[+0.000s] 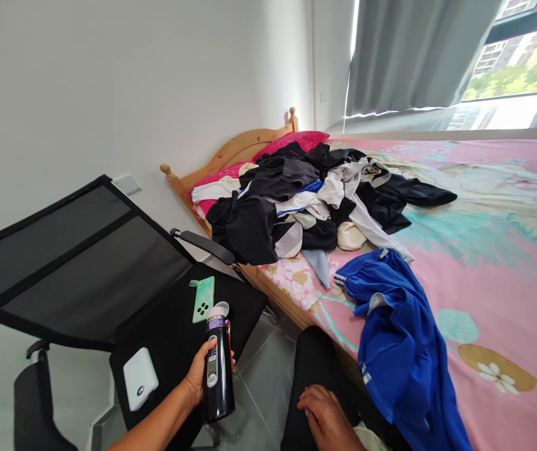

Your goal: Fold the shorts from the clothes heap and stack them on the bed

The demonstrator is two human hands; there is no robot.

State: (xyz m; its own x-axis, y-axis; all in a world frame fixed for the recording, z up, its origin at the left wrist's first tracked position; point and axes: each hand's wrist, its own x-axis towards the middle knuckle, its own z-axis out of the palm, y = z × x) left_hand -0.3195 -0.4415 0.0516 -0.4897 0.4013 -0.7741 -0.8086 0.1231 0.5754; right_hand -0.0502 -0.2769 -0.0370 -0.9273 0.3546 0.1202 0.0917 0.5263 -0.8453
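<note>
Bottle (218, 366), black with a purple collar and a pale cap, stands upright in the left hand (199, 376), its long axis near vertical and the cap end pointing up. It hangs over the front edge of the office chair (85, 263), just off the seat and above the grey floor.

Taking the chair as the landmark and going by size: the bed (484, 263) with its pink flowered sheet lies to the chair's right; on the bed, beyond the chair's armrest, sits the heap of clothes (306, 200), mostly black and white; nearer than the heap, a blue garment (400, 338) hangs over the bed's edge. On the chair's seat lie a white power bank (140, 378) and, further back, a green phone (203, 299) face down.

The left hand wraps around the bottle's middle, fingers closed on it. The right hand (327, 416) rests flat and open on the person's dark trouser leg, holding nothing.

The bottle looks rigid and smooth, probably slippery; its weight depends on how full it is, which I cannot tell. A full-hand grip around the mid-body suits it best.
</note>
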